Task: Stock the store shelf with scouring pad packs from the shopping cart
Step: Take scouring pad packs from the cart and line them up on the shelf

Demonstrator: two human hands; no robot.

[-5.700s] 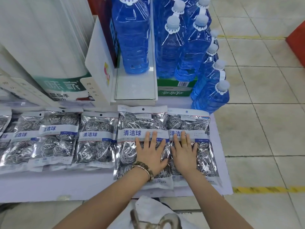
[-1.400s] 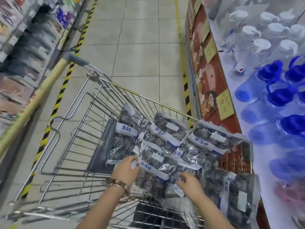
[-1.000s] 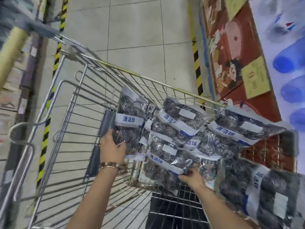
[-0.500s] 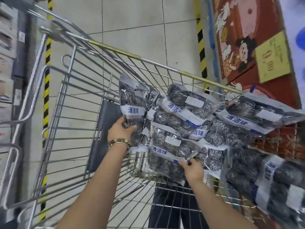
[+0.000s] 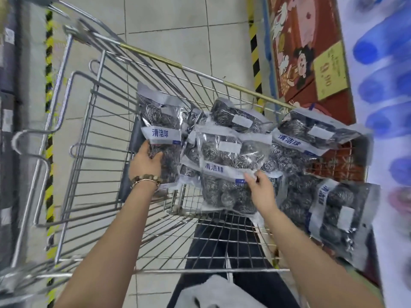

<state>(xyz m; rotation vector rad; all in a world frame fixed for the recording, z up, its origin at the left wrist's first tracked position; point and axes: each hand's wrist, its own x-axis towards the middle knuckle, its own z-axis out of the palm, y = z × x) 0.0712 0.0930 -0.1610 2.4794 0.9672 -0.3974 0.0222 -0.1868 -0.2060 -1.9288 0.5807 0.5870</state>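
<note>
Tiled aisle, wire shopping cart (image 5: 89, 134) mid-frame: left hand (image 5: 148, 162) grips the upright pack (image 5: 161, 134), right hand (image 5: 261, 188) pinches the centre pack (image 5: 231, 165); slick film could slip, spilling neighbouring packs.

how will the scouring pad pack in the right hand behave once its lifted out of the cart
Probably floppy: the scouring pad pack is a thin clear film bag of separate wire balls, so it should sag around where the right hand grips it. Likely light for its size, since the balls look like airy coils. The glossy film may be slippery.
</note>
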